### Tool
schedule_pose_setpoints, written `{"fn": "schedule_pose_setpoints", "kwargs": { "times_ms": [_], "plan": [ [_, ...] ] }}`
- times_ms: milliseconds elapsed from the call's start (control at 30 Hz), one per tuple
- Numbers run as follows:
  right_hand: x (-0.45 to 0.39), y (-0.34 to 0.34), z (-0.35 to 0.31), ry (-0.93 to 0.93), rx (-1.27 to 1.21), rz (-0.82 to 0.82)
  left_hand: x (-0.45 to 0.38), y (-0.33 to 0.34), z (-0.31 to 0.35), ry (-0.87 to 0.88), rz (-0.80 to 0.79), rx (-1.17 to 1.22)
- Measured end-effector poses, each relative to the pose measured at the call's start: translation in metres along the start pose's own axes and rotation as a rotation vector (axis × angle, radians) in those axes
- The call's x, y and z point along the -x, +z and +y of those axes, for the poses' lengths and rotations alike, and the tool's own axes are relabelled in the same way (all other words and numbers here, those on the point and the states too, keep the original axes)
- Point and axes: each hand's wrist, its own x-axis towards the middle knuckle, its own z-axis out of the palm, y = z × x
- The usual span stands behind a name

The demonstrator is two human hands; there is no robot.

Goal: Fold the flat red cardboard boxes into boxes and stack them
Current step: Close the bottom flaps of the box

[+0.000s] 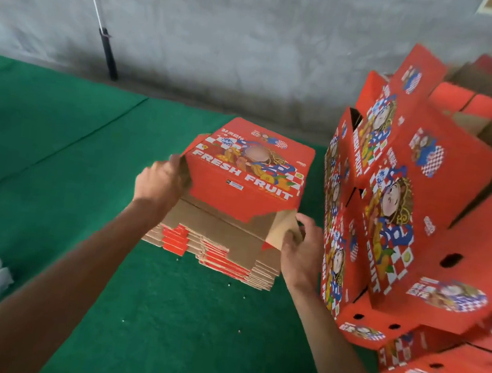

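Green carpet [157, 316] carries a pile of flat boxes [213, 251]. Top red box [250, 171] sits on the pile, half raised. Left hand [161, 181] grips its left flap; right hand [300, 251] pinches its right flap. Folded boxes [409, 209] stacked just right.

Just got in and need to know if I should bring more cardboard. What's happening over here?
A person is folding red fruit boxes on the green mat. Both hands are on the top box of the pile of flat boxes: the left hand grips its left flap, the right hand holds the brown flap at its near right corner. The box is only partly formed. Folded boxes are already heaped to the right, and several flat ones remain in the pile.
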Motion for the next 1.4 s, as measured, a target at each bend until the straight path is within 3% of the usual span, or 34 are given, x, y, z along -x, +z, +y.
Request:
{"fn": "schedule_pose_setpoints", "kwargs": {
  "times_ms": [100, 300, 467, 567, 867, 1167, 1400],
  "plan": [
    [0.002, -0.037, -0.032, -0.107, 0.030, 0.054, 0.026, -0.045, -0.005, -0.048, 0.197, 0.301],
    [0.020, -0.125, -0.093, -0.288, -0.153, 0.290, 0.097, -0.126, 0.008, -0.066, 0.499, 0.718],
    [0.051, -0.194, -0.135, -0.481, -0.212, 0.170, 0.147, -0.186, 0.022, -0.065, 0.582, 0.889],
    [0.065, -0.243, -0.137, -0.490, -0.195, 0.038, 0.175, -0.203, 0.029, -0.118, 0.602, 0.916],
    [0.118, -0.395, -0.063, -0.428, 0.073, -0.100, 0.268, -0.162, 0.141, -0.108, 0.333, 0.956],
    [0.125, -0.519, 0.046, -0.139, 0.095, -0.002, 0.319, -0.076, 0.286, 0.004, 0.138, 0.889],
    [0.137, -0.556, 0.115, -0.007, 0.222, 0.048, 0.349, -0.025, 0.342, 0.006, -0.011, 0.829]
  ]
}}
